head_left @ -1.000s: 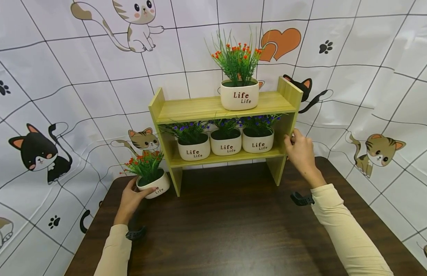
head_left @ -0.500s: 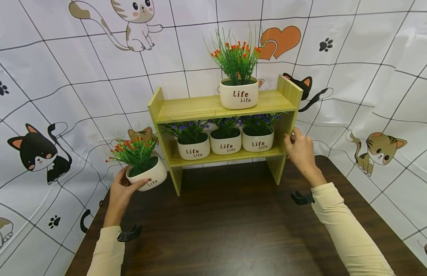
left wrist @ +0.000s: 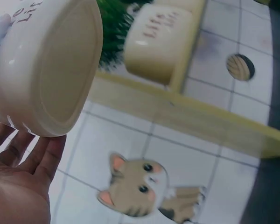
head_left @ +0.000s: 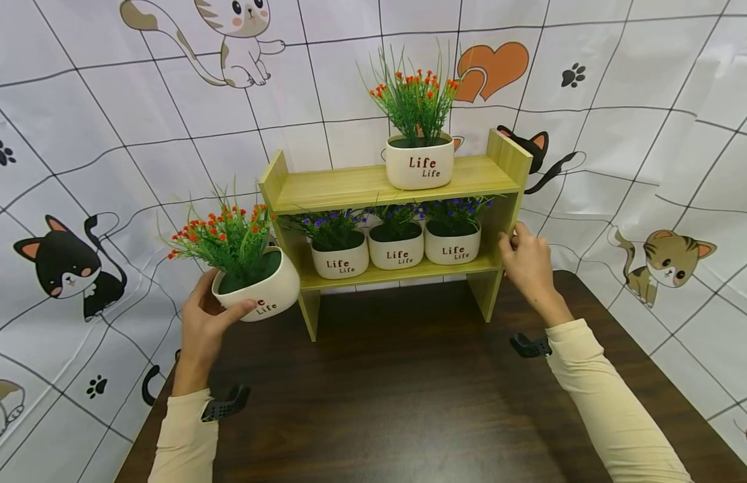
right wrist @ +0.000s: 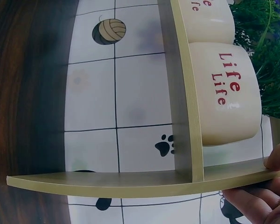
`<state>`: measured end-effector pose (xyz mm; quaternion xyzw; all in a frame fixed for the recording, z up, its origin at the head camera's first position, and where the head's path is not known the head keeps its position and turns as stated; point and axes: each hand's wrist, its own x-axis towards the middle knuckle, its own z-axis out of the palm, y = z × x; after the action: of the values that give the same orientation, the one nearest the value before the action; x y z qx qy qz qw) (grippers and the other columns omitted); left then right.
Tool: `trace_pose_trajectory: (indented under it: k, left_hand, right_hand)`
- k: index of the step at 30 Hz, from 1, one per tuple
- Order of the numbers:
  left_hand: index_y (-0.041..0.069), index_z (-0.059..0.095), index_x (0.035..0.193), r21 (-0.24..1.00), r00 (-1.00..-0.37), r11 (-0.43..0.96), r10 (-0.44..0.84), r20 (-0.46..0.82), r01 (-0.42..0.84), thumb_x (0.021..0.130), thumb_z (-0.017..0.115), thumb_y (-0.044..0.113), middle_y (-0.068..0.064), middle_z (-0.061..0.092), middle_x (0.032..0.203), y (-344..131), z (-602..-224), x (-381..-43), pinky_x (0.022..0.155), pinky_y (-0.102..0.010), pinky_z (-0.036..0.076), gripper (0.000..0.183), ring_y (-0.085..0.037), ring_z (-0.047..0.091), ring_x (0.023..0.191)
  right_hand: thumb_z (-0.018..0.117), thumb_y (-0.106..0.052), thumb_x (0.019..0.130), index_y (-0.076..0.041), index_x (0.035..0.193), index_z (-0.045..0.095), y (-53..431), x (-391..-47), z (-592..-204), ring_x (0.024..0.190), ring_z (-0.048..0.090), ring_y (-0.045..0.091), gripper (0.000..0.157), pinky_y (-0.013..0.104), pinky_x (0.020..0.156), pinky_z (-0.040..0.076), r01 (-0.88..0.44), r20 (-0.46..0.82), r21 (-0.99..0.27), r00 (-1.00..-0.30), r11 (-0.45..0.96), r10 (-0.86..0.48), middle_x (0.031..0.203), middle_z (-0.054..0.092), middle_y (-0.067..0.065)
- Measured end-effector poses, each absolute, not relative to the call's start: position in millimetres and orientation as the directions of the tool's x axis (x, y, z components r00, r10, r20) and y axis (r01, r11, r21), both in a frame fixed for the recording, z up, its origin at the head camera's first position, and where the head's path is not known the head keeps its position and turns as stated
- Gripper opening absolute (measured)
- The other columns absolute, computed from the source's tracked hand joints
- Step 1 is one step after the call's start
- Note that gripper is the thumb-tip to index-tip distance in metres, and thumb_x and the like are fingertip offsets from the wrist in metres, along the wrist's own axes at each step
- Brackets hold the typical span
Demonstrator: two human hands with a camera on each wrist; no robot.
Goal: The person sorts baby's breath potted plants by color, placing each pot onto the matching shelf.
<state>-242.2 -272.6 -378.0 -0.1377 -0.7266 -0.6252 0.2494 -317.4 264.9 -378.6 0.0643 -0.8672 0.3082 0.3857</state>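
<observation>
My left hand (head_left: 203, 325) grips a white oval flowerpot (head_left: 275, 292) with orange artificial flowers, thumb across its front. The pot is tilted and held in the air left of the wooden shelf (head_left: 337, 188). In the left wrist view the underside of the held flowerpot (left wrist: 67, 70) shows, with fingers behind it. My right hand (head_left: 529, 267) pinches the front edge of the shelf's right side panel. A second orange-flowered pot (head_left: 419, 166) stands upright on the top board, right of centre. On the lower board stand three purple-flowered pots, the right one (head_left: 453, 247) closest to my right hand.
The shelf stands at the back of a dark brown wooden table (head_left: 397, 396). Behind and beside it hangs a white wall covering (head_left: 343, 74) with a grid and cartoon cats. The shelf's left side panel (head_left: 278, 181) rises above the top board near the held pot.
My left hand has lifted the orange-flowered pot up off the table and moved slightly left, tilting it. My right hand keeps its hold on the shelf's side panel.
</observation>
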Motion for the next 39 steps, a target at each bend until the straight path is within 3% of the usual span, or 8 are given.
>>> trace_pose_trajectory:
  k: [7, 12, 21, 30, 39]
  left_hand:
    - [0.005, 0.062, 0.145, 0.789, -0.786, 0.091, -0.069, 0.614, 0.608, 0.081, 0.077, -0.013, -0.005, 0.069, 0.126, -255.8, -352.1, -236.6, 0.086, -0.018, 0.059, 0.069, -0.013, 0.071, 0.107]
    - [0.003, 0.063, 0.143, 0.752, -0.751, 0.061, -0.039, 0.659, 0.657, 0.08, 0.079, -0.013, -0.005, 0.068, 0.127, -244.4, -333.0, -235.0, 0.092, -0.018, 0.056, 0.067, -0.014, 0.068, 0.109]
    - [0.008, 0.065, 0.14, 0.753, -0.756, 0.105, -0.021, 0.655, 0.649, 0.078, 0.08, -0.011, -0.004, 0.067, 0.125, -218.6, -304.4, -240.9, 0.092, -0.018, 0.056, 0.066, -0.015, 0.067, 0.109]
    - [0.01, 0.061, 0.149, 0.75, -0.759, 0.164, -0.007, 0.651, 0.641, 0.083, 0.082, -0.002, 0.0, 0.069, 0.127, -194.5, -278.5, -256.2, 0.091, -0.019, 0.057, 0.07, -0.017, 0.069, 0.109]
    - [0.01, 0.049, 0.153, 0.769, -0.776, 0.14, -0.011, 0.631, 0.624, 0.088, 0.084, 0.012, -0.002, 0.063, 0.134, -170.5, -255.6, -274.1, 0.097, -0.022, 0.054, 0.074, -0.017, 0.065, 0.116]
  right_hand:
    - [0.061, -0.004, 0.102, 0.009, 0.099, 0.066, 265.9, -316.8, -377.8, 0.035, 0.056, 0.015, 0.014, 0.012, 0.042, 0.033, -0.347, 0.712, -0.485, -0.689, 0.803, 0.132, 0.062, 0.072, 0.02]
    - [0.061, -0.004, 0.102, 0.009, 0.099, 0.066, 265.9, -316.8, -377.8, 0.035, 0.057, 0.017, 0.014, 0.011, 0.042, 0.033, -0.351, 0.716, -0.484, -0.686, 0.801, 0.132, 0.063, 0.072, 0.021]
    - [0.061, -0.004, 0.103, 0.009, 0.1, 0.066, 266.0, -316.4, -378.5, 0.035, 0.05, 0.002, 0.015, 0.011, 0.039, 0.033, -0.35, 0.7, -0.502, -0.702, 0.791, 0.133, 0.065, 0.073, 0.022]
    - [0.062, -0.004, 0.102, 0.009, 0.099, 0.066, 264.8, -317.2, -378.2, 0.036, 0.057, 0.018, 0.014, 0.015, 0.041, 0.034, -0.339, 0.709, -0.484, -0.692, 0.807, 0.136, 0.063, 0.072, 0.02]
    - [0.062, -0.003, 0.102, 0.01, 0.099, 0.066, 265.3, -318.1, -378.6, 0.036, 0.058, 0.021, 0.014, 0.013, 0.041, 0.033, -0.347, 0.711, -0.486, -0.69, 0.802, 0.132, 0.064, 0.072, 0.021]
